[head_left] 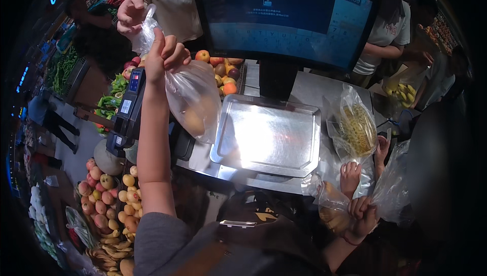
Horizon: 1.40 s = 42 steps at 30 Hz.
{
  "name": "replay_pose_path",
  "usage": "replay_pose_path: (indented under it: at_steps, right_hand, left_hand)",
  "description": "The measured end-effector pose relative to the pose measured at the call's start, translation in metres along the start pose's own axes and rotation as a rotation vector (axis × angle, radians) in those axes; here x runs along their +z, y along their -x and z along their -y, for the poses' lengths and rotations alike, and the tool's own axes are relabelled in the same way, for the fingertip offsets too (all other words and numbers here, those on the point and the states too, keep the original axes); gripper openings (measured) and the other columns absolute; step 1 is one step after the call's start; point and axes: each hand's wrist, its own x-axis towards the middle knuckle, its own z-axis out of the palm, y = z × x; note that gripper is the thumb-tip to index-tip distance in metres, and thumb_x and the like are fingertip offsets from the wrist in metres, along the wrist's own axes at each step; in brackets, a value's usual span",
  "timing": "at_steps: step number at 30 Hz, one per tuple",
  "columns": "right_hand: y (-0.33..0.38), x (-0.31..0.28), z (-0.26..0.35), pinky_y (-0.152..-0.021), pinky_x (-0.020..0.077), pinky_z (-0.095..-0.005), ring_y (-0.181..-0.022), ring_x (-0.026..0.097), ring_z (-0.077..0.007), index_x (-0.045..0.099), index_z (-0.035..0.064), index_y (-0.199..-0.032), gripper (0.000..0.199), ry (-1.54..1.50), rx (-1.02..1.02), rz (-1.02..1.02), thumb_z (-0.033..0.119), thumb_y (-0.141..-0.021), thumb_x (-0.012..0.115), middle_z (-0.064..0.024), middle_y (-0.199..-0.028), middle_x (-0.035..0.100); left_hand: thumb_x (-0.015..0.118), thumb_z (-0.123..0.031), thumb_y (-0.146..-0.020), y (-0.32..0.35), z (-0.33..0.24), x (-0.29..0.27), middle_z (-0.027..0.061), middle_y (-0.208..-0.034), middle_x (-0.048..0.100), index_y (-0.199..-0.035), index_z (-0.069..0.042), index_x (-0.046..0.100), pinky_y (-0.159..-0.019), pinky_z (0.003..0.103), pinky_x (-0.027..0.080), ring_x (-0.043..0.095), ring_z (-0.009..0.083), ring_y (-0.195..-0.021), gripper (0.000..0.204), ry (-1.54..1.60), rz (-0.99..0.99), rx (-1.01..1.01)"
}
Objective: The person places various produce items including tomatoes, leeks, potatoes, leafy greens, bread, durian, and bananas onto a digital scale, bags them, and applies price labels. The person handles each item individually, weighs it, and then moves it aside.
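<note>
My left hand (172, 55), on an outstretched arm, is closed around the neck of a clear plastic bag (195, 103) with round yellowish fruit in it. This bag hangs beside the left edge of a shiny metal scale tray (266, 134). Another person's hand (132, 15) is at the twisted top of the same bag. At the lower right, my right hand (362, 215), with a thin band at the wrist, is closed on the gathered top of a clear plastic bag (332, 207); its yellow-brown contents are unclear. Another person's hand (350, 177) is just above it.
A monitor (286, 20) stands behind the tray. A bag with bumpy yellow-green produce (357, 129) lies right of it, near another hand (383, 149). Apples (203, 55) fill a crate behind. Round fruit (101, 195) and bananas (109, 255) are at lower left. Bagged bananas (406, 93) hang far right.
</note>
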Motion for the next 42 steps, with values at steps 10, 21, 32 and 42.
replay_pose_path:
  at_steps: [10,21,32,42]
  right_hand:
    - [-0.004,-0.003,-0.006,-0.043,0.0242,-0.0228,-0.042,0.026,-0.0084,0.042,0.0069,-0.074,0.032,0.009,0.027,0.064,0.031,-0.095,0.038,0.0022,-0.052,0.033]
    - [0.003,-0.003,-0.012,-0.044,0.0249,-0.0224,-0.042,0.026,-0.0081,0.043,0.0065,-0.076,0.031,-0.029,0.061,-0.056,0.031,-0.095,0.038,0.0019,-0.051,0.032]
    - [-0.004,0.007,-0.021,-0.044,0.025,-0.0229,-0.042,0.026,-0.0087,0.041,0.007,-0.073,0.033,0.005,0.126,-0.087,0.031,-0.094,0.038,0.0019,-0.05,0.031]
    - [-0.01,0.004,-0.018,-0.043,0.0257,-0.0234,-0.041,0.026,-0.0088,0.042,0.0072,-0.073,0.033,0.031,0.114,-0.094,0.033,-0.094,0.038,0.0013,-0.052,0.032]
  left_hand:
    - [0.013,-0.048,-0.095,0.037,0.148,0.065,-0.0035,-0.044,0.03,-0.053,-0.015,0.027,-0.073,0.03,0.039,0.035,0.0122,-0.046,0.055,0.087,0.186,-0.185]
    - [0.018,-0.048,-0.094,0.057,0.238,0.027,0.0076,-0.062,0.05,-0.056,-0.012,0.033,-0.091,0.036,0.037,0.054,0.0234,-0.084,0.055,0.013,0.006,-0.509]
    - [0.048,-0.044,-0.085,0.145,0.243,0.012,0.0197,-0.142,0.024,-0.125,-0.012,0.048,-0.103,0.039,0.025,0.025,0.0326,-0.131,0.052,-0.79,0.123,-0.289]
    - [0.058,-0.012,-0.083,0.154,0.171,-0.037,0.0133,-0.102,0.06,-0.09,-0.002,0.058,-0.082,0.028,0.042,0.055,0.0165,-0.092,0.013,-0.243,-0.52,-0.394]
